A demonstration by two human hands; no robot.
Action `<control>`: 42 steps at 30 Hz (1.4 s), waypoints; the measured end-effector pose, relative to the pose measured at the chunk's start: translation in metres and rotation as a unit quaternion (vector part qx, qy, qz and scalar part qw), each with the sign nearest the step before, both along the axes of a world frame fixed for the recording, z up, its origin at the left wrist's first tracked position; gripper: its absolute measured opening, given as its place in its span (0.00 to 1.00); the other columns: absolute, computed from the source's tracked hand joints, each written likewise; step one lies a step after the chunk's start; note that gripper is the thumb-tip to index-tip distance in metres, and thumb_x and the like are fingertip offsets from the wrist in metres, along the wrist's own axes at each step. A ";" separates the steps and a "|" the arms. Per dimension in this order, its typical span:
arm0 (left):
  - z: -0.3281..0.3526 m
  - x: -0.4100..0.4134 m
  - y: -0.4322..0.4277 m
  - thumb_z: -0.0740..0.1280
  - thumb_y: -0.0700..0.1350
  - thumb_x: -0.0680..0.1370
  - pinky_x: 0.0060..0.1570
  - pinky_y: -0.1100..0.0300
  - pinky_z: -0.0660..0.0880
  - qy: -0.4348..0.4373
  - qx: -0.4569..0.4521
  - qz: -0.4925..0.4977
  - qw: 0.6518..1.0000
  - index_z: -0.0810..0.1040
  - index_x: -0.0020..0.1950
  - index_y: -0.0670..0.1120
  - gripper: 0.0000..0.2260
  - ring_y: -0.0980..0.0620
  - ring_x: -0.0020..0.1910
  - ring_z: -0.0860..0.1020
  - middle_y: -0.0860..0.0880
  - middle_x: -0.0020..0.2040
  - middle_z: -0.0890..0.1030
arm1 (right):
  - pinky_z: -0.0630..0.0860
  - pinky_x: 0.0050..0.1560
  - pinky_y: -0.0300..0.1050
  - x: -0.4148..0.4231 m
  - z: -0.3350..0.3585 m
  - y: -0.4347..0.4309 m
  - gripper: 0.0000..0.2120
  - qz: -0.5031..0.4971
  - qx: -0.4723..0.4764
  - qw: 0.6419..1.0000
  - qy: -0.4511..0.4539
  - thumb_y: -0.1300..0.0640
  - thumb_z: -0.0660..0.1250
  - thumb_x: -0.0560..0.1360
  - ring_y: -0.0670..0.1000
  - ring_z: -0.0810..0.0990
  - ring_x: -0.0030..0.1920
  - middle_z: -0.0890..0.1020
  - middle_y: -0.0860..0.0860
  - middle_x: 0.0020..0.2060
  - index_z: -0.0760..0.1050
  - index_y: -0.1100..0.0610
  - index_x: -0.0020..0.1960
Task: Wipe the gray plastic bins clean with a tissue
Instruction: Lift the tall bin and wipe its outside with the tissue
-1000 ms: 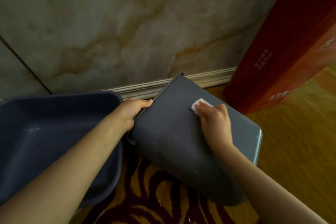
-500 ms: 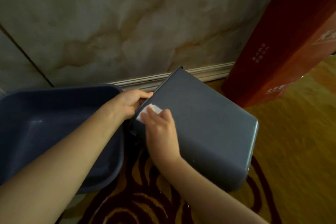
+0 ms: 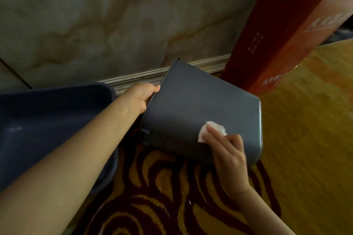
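left arm: bare forearm stretched forward from the lower left, almost straight.
left hand (image 3: 142, 96): knuckles up, fingers curled over an edge, thumb side toward the wall; closed grip.
right arm: bare forearm coming up from the lower right, wrist bent slightly inward.
right hand (image 3: 227, 153): back of the hand facing up, fingers (image 3: 214, 133) extended and pressed flat, pinning something white beneath the fingertips.
hands: well apart.

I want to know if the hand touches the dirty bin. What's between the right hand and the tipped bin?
A white tissue lies under the right hand's fingertips, pressed on the gray bin in the head view.
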State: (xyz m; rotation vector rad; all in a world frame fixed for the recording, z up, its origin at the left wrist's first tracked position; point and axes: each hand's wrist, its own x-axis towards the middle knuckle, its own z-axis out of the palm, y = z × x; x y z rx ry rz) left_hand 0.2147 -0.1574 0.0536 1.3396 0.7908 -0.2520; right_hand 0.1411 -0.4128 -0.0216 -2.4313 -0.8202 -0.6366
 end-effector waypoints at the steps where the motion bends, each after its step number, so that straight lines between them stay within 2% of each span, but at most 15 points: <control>1: 0.000 0.001 -0.002 0.61 0.41 0.78 0.52 0.49 0.74 -0.007 0.019 0.018 1.000 0.76 0.52 0.39 0.08 0.46 0.40 0.78 0.43 0.44 0.79 | 0.68 0.46 0.39 0.000 -0.003 -0.010 0.14 -0.032 0.023 0.999 0.010 0.60 0.61 0.74 0.49 0.68 0.46 0.76 0.51 0.62 0.76 0.56 0.59; 3: -0.002 0.002 -0.006 0.63 0.42 0.77 0.49 0.50 0.75 -0.027 0.062 0.053 0.996 0.74 0.59 0.37 0.13 0.44 0.48 0.78 0.41 0.52 0.79 | 0.69 0.45 0.42 0.001 -0.011 -0.026 0.13 -0.082 0.064 0.994 0.022 0.61 0.63 0.75 0.51 0.70 0.46 0.76 0.49 0.61 0.77 0.56 0.58; 6: -0.003 0.002 -0.015 0.64 0.43 0.77 0.51 0.51 0.74 -0.057 0.111 0.093 0.988 0.74 0.59 0.36 0.15 0.44 0.49 0.77 0.41 0.53 0.77 | 0.71 0.42 0.44 0.013 -0.011 -0.036 0.12 -0.148 0.115 0.982 0.032 0.66 0.66 0.73 0.52 0.72 0.45 0.77 0.48 0.57 0.78 0.57 0.56; 9: 0.001 -0.003 -0.020 0.62 0.44 0.77 0.51 0.51 0.73 -0.078 0.124 0.111 0.983 0.74 0.41 0.42 0.08 0.46 0.46 0.73 0.42 0.47 0.74 | 0.73 0.44 0.46 0.029 0.006 -0.019 0.11 -0.254 0.231 0.937 0.070 0.66 0.67 0.73 0.56 0.77 0.48 0.82 0.53 0.52 0.78 0.58 0.55; 12: 0.003 -0.012 -0.021 0.62 0.45 0.77 0.42 0.55 0.66 -0.094 0.133 0.133 0.978 0.66 0.32 0.48 0.13 0.48 0.42 0.68 0.44 0.42 0.70 | 0.76 0.49 0.50 0.033 0.038 0.041 0.11 -0.166 0.245 0.954 0.056 0.66 0.69 0.72 0.50 0.76 0.49 0.83 0.54 0.49 0.78 0.58 0.53; 15: 0.012 -0.021 -0.027 0.62 0.44 0.76 0.38 0.57 0.66 -0.139 0.173 0.159 0.962 0.67 0.29 0.48 0.15 0.49 0.40 0.69 0.46 0.33 0.70 | 0.69 0.48 0.37 0.029 0.061 0.109 0.09 -0.015 0.208 0.976 0.056 0.66 0.68 0.71 0.52 0.75 0.45 0.83 0.53 0.47 0.79 0.56 0.50; 18: 0.021 -0.030 -0.031 0.62 0.44 0.76 0.41 0.57 0.68 -0.188 0.196 0.161 0.949 0.71 0.30 0.48 0.14 0.49 0.37 0.71 0.48 0.32 0.72 | 0.66 0.48 0.36 0.034 0.064 0.131 0.09 -0.003 0.212 0.976 0.054 0.66 0.65 0.73 0.54 0.74 0.45 0.83 0.53 0.50 0.79 0.58 0.51; 20: 0.026 -0.036 -0.029 0.62 0.45 0.77 0.35 0.58 0.66 -0.200 0.248 0.149 0.936 0.69 0.29 0.50 0.15 0.53 0.32 0.68 0.51 0.29 0.69 | 0.69 0.51 0.39 0.043 0.056 0.115 0.10 -0.053 0.241 0.968 0.051 0.66 0.66 0.73 0.53 0.75 0.49 0.83 0.53 0.52 0.79 0.57 0.52; 24: 0.036 -0.045 -0.027 0.61 0.48 0.77 0.32 0.62 0.65 -0.229 0.316 0.121 0.913 0.71 0.32 0.50 0.13 0.56 0.31 0.68 0.53 0.30 0.71 | 0.67 0.56 0.40 0.065 0.030 0.057 0.09 -0.199 0.311 0.925 0.093 0.67 0.66 0.73 0.56 0.77 0.55 0.82 0.55 0.53 0.79 0.59 0.51; 29: 0.049 -0.048 -0.034 0.61 0.47 0.77 0.31 0.60 0.64 -0.254 0.358 0.100 0.893 0.70 0.32 0.50 0.13 0.56 0.30 0.68 0.52 0.29 0.70 | 0.72 0.57 0.49 0.090 0.042 0.035 0.08 -0.341 0.394 0.827 0.208 0.61 0.63 0.76 0.56 0.76 0.56 0.80 0.56 0.53 0.77 0.59 0.53; 30: 0.052 -0.048 -0.035 0.61 0.47 0.77 0.31 0.60 0.64 -0.258 0.356 0.092 0.893 0.70 0.32 0.50 0.13 0.55 0.30 0.67 0.52 0.29 0.70 | 0.74 0.56 0.51 0.088 0.054 0.045 0.07 -0.322 0.404 0.834 0.194 0.61 0.63 0.76 0.56 0.77 0.54 0.80 0.56 0.51 0.77 0.59 0.52; 32: 0.057 -0.047 -0.035 0.62 0.47 0.77 0.33 0.59 0.64 -0.261 0.327 0.072 0.905 0.71 0.32 0.49 0.13 0.54 0.31 0.68 0.51 0.29 0.70 | 0.76 0.51 0.52 0.074 0.083 0.081 0.04 -0.203 0.404 0.880 0.145 0.62 0.66 0.75 0.55 0.78 0.48 0.81 0.56 0.46 0.78 0.59 0.49; 35: 0.060 -0.045 -0.033 0.63 0.43 0.76 0.40 0.57 0.68 -0.272 0.260 0.067 0.924 0.75 0.32 0.48 0.11 0.53 0.36 0.72 0.49 0.31 0.75 | 0.75 0.49 0.44 0.034 0.102 0.135 0.04 -0.029 0.360 0.926 0.108 0.64 0.68 0.72 0.51 0.77 0.47 0.79 0.53 0.45 0.78 0.58 0.47; 39: 0.056 -0.047 -0.024 0.64 0.43 0.75 0.39 0.57 0.66 -0.253 0.193 0.088 0.944 0.73 0.28 0.49 0.14 0.51 0.34 0.69 0.51 0.28 0.71 | 0.75 0.45 0.41 0.001 0.082 0.147 0.06 -0.001 0.324 0.942 0.088 0.64 0.67 0.73 0.47 0.74 0.46 0.76 0.51 0.44 0.76 0.57 0.48; 42: 0.053 -0.046 -0.019 0.64 0.44 0.75 0.39 0.60 0.63 -0.241 0.203 0.092 0.945 0.70 0.28 0.48 0.15 0.53 0.35 0.66 0.49 0.31 0.68 | 0.73 0.45 0.38 -0.004 0.055 0.124 0.10 0.032 0.257 0.964 0.056 0.67 0.68 0.71 0.49 0.74 0.46 0.77 0.52 0.44 0.75 0.56 0.49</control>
